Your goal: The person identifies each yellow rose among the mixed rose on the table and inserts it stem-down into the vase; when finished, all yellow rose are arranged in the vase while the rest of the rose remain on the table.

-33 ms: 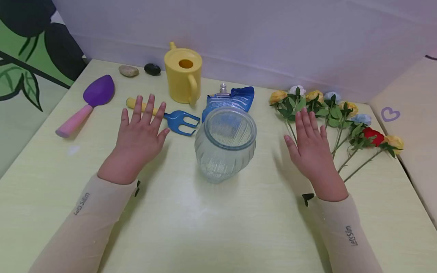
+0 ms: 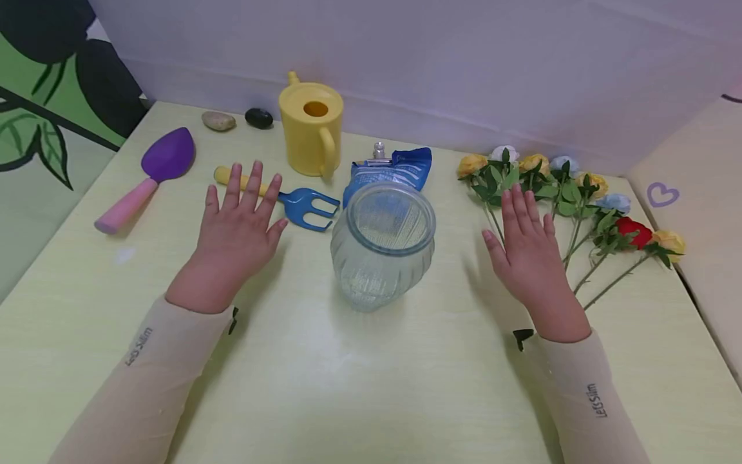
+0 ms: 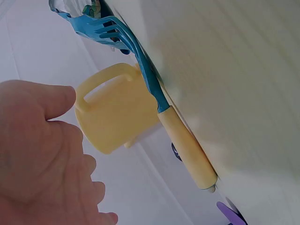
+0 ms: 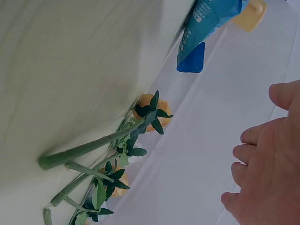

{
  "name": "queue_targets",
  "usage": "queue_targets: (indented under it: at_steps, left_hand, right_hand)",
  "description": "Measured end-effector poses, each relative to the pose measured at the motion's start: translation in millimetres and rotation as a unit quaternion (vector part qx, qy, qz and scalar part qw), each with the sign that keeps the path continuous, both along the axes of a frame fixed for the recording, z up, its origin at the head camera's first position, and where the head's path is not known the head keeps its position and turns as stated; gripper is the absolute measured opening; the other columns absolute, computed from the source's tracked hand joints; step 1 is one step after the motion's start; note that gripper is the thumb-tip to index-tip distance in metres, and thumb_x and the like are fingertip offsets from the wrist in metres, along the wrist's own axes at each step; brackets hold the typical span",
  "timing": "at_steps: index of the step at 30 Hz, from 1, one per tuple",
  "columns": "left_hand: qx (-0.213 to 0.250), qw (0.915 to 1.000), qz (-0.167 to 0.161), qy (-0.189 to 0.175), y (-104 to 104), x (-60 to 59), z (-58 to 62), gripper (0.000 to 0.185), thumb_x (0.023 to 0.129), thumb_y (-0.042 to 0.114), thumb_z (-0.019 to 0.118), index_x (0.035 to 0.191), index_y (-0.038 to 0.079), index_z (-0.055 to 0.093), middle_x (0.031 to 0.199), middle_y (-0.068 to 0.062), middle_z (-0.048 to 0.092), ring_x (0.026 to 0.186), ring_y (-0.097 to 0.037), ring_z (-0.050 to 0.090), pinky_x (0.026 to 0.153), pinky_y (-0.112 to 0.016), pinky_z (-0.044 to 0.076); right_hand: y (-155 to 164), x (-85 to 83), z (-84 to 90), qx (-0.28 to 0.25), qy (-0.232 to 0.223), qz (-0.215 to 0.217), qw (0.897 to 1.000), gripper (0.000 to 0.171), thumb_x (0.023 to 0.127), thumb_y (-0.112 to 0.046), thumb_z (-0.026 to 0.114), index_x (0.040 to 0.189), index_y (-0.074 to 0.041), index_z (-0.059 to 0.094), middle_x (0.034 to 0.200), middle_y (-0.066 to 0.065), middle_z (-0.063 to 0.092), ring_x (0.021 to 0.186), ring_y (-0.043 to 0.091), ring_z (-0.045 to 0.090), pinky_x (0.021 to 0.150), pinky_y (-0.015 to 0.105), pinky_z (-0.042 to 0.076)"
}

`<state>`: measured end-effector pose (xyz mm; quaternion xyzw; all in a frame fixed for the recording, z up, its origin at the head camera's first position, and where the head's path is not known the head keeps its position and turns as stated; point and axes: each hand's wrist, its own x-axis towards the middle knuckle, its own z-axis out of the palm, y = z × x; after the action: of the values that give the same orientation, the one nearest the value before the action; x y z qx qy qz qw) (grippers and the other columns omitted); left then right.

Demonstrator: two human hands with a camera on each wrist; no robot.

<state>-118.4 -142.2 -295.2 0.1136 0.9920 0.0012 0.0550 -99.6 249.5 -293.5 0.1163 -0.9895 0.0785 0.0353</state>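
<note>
My left hand (image 2: 234, 238) is held above the table with straight, spread fingers and nothing in it. Just beyond its fingers lies a toy garden fork (image 2: 307, 206) with blue tines and a yellow handle, also seen in the left wrist view. My right hand (image 2: 530, 258), likewise flat and holding nothing, hovers left of several artificial flowers (image 2: 585, 193) in yellow, white, blue and red. Its fingertips overlap their leaves in the head view. Between the hands stands an upright ribbed glass vase (image 2: 382, 270) with a wide mouth.
Behind the vase lies a blue bag (image 2: 414, 166) with a clip. A yellow watering can (image 2: 310, 138) stands at the back, beside a black stone (image 2: 258, 118) and a tan stone (image 2: 218, 120). At left lies a toy shovel (image 2: 168, 154), purple with a pink handle. A pale wall backs the table.
</note>
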Motion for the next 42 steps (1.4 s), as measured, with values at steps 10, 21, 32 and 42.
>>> queue_targets:
  at_steps: [10,21,32,42]
  left_hand:
    - [0.177,0.9837,-0.029,0.015,-3.8,2.4,15.0,0.060,0.101,0.036,0.029,0.149,0.013,0.002,0.153,-0.013,-0.006,0.137,-0.031,-0.013,0.107,-0.060,0.001]
    - [0.603,0.7571,-0.201,-0.149,22.7,17.3,21.4,0.086,0.081,0.040,0.069,0.147,0.012,0.022,0.150,-0.001,0.024,0.134,-0.020,0.028,0.104,-0.049,0.031]
    - [0.558,0.8041,-0.147,-0.145,43.8,22.9,17.9,0.096,0.068,0.011,0.083,0.146,0.023,0.029,0.139,0.000,0.042,0.126,-0.018,0.038,0.095,-0.043,0.042]
    - [0.564,0.8042,-0.109,-0.151,46.9,22.8,19.2,0.093,0.067,0.014,0.083,0.144,0.028,0.034,0.134,0.004,0.048,0.123,-0.015,0.043,0.091,-0.038,0.046]
  right_hand:
    - [12.0,-14.8,9.4,-0.183,-0.052,0.006,0.982,0.059,0.099,-0.029,0.041,0.147,-0.005,0.018,0.153,0.014,0.010,0.138,0.033,0.012,0.106,0.058,0.016]
    - [23.5,-87.3,6.5,-0.124,-0.228,-0.124,0.958,0.039,0.092,-0.029,0.057,0.116,0.002,0.059,0.107,0.022,0.061,0.089,0.033,0.060,0.076,0.047,0.049]
    - [27.8,-102.2,-3.6,-0.136,-0.276,-0.151,0.939,0.037,0.090,-0.019,0.060,0.115,0.008,0.058,0.096,0.020,0.064,0.080,0.026,0.063,0.072,0.039,0.053]
    - [38.3,-95.2,24.4,-0.359,-0.251,-0.149,0.886,0.041,0.091,-0.023,0.060,0.123,0.003,0.054,0.090,-0.002,0.065,0.075,0.007,0.061,0.076,0.027,0.052]
